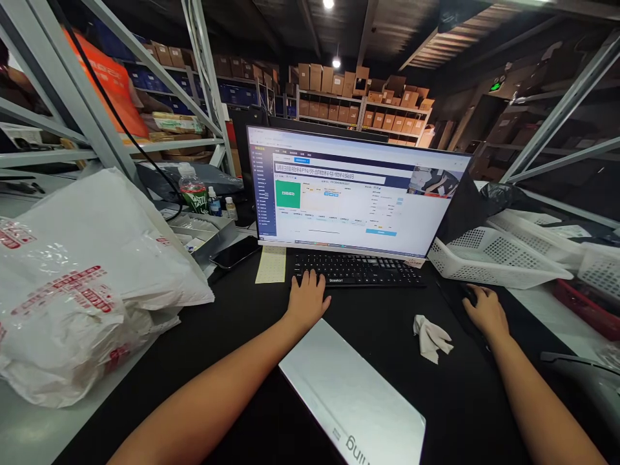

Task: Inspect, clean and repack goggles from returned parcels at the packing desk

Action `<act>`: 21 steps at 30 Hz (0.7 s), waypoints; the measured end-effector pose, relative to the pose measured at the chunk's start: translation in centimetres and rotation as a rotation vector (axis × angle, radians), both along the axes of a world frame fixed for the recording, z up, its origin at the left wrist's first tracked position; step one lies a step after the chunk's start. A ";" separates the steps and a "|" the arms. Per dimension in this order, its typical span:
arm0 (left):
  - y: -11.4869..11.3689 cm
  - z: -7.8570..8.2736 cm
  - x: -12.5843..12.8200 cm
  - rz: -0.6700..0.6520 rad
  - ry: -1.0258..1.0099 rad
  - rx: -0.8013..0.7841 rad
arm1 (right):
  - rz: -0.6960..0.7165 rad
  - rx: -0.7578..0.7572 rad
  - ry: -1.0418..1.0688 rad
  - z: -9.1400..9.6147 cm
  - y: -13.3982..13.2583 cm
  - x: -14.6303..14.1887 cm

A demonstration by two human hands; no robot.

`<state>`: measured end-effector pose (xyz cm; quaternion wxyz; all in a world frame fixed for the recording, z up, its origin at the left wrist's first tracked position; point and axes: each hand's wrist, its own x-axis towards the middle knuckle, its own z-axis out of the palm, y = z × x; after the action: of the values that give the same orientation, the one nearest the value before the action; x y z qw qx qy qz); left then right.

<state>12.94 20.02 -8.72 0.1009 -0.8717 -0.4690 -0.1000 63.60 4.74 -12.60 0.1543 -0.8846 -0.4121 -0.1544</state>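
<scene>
Two hands are at work on the computer, and the step in hand looks like entering or confirming something on the monitor [353, 194], which shows a form with a green block at its left. The left hand [308, 298] lies on the near left corner of the black keyboard [368, 268], its grip apart, fingers flat and spread over the keys and holding nothing. The right hand [485, 311] sits to the right of the keyboard, its grip closed loosely over a dark mouse [469, 294] (hard to pick out against the black desk [387, 316]).

Any next input would call, I judge, for small finger work only: a key press on the left, a click or slide on the right, with the wrists kept low.

Both forearms reach forward from the bottom of the view, the left angled in from the left, the right nearly straight. A flat silver box [353, 394] lies between them, just below the left wrist, and a crumpled tissue [431, 337] lies near the right hand.
</scene>
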 end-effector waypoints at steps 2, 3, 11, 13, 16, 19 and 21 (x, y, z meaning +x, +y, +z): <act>0.0 0.0 0.0 -0.002 0.000 -0.001 | 0.003 -0.003 -0.002 0.1 0.0 -0.1; 0.0 0.0 0.0 -0.003 0.000 -0.001 | 0.005 -0.004 -0.004 0.1 0.0 -0.1; 0.2 -0.1 0.0 -0.002 -0.005 -0.008 | 0.018 -0.005 -0.015 0.4 0.0 -0.4; 0.2 -0.2 0.0 -0.002 -0.007 -0.008 | 0.013 -0.001 -0.015 0.4 0.0 -0.5; 0.1 -0.2 0.0 -0.004 -0.008 -0.008 | 0.009 0.005 -0.017 0.5 -0.1 -0.6; 0.1 -0.1 0.0 -0.004 -0.007 -0.009 | 0.012 0.011 -0.018 0.4 -0.2 -0.7; 0.1 -0.1 0.0 -0.003 -0.005 -0.010 | 0.014 0.016 -0.021 0.4 -0.3 -0.7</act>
<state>12.97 20.12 -8.84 0.0952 -0.8727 -0.4683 -0.1002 62.91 4.48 -12.18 0.1582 -0.8788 -0.4185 -0.1658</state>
